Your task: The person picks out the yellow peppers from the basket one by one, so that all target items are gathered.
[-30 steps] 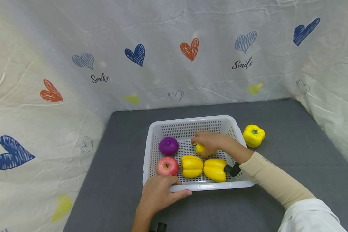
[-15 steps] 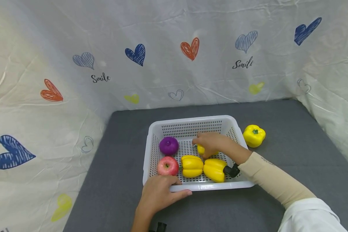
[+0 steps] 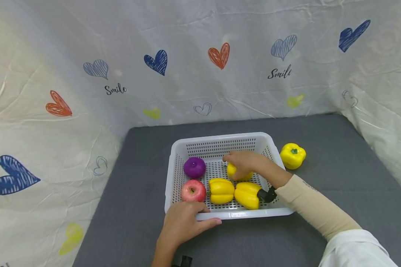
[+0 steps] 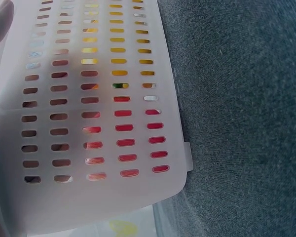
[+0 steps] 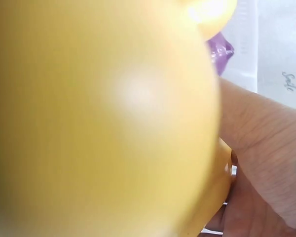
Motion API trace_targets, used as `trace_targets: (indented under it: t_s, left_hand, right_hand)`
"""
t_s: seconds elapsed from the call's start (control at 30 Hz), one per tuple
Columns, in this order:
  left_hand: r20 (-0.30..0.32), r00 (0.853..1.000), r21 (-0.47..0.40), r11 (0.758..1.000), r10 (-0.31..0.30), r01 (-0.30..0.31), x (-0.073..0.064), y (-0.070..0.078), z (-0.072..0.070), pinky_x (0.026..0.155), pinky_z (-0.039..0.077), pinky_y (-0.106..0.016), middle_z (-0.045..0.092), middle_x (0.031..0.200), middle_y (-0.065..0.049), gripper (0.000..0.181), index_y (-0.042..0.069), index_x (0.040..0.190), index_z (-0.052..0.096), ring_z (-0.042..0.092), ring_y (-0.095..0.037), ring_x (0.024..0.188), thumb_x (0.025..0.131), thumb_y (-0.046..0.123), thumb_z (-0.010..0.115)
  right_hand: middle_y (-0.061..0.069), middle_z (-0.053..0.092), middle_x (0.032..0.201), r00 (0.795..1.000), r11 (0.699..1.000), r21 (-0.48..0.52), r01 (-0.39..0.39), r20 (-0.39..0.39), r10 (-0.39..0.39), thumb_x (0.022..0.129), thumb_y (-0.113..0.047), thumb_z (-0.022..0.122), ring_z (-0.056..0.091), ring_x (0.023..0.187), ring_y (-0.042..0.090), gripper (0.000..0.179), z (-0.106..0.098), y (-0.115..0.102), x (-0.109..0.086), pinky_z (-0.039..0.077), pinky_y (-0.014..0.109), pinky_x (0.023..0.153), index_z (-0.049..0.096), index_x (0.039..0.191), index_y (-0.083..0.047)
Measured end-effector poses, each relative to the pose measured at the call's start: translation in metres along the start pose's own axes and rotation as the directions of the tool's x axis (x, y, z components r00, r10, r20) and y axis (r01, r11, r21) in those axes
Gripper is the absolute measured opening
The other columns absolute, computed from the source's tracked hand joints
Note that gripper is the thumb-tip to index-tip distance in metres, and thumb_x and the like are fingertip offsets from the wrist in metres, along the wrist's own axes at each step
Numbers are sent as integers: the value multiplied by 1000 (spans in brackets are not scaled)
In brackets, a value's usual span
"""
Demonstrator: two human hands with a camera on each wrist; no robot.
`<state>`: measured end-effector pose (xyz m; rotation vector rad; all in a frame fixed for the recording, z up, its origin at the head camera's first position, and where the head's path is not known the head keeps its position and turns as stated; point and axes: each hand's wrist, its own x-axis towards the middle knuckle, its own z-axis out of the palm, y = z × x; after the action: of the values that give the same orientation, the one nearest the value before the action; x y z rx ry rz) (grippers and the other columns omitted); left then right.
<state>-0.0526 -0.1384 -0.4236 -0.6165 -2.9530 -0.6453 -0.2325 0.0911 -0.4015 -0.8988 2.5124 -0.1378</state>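
In the head view, a white perforated plastic basket (image 3: 220, 138) stands on the table. My left hand (image 3: 183, 222) grips its front rim near the left corner, thumb outside and fingers over the inside. My right hand (image 3: 248, 163) reaches into the back right part of the basket. It holds a yellow bell pepper (image 3: 231, 170) from above, mostly covered by the hand. In front of that lie two more yellow peppers, a middle pepper (image 3: 221, 191) and a right pepper (image 3: 247, 195). A blurred yellow pepper (image 5: 113, 118) fills much of the right wrist view.
A purple onion-shaped vegetable (image 3: 194, 168) and a red apple (image 3: 193, 191) lie along the basket's left side. Another yellow bell pepper (image 3: 292, 156) rests on the grey tablecloth (image 3: 140, 178) just right of the basket. A white curtain with printed hearts (image 3: 180, 89) closes off the back.
The right hand and the pepper it holds have shifted slightly right, and more of that pepper shows now. The left hand and basket stay in place.
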Motion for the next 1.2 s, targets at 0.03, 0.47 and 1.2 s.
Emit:
trace_targets:
  t_s: [0.03,0.47,1.2]
  left_hand:
    - [-1,1000,-1,1000,0,0,0,0,0,51,38,-20,57,65,25,50,32,81,75,46,1,54,80,80,59]
    - [12,1000,-4,1000,-2,2,0,0,-1,51,38,-20,58,65,25,50,32,81,76,46,1,54,80,80,59]
    - [8,1000,-18,1000,-9,9,-1,0,-1,52,38,-18,59,69,26,48,33,82,76,46,2,55,80,79,60]
  right_hand:
    - [12,56,138,1000,1000,-8,7,-3,-7,83,-40,78,57,115,27,70,-1,0,0,45,50,100,54,142,-13]
    - [12,53,140,997,995,84,59,-62,-54,81,-37,79,58,110,28,73,-7,-2,-11,47,52,96,52,146,-16]
    - [-1,59,120,946,943,196,269,-238,-221,77,-27,84,56,97,15,68,-8,5,-45,52,34,85,55,136,-10]
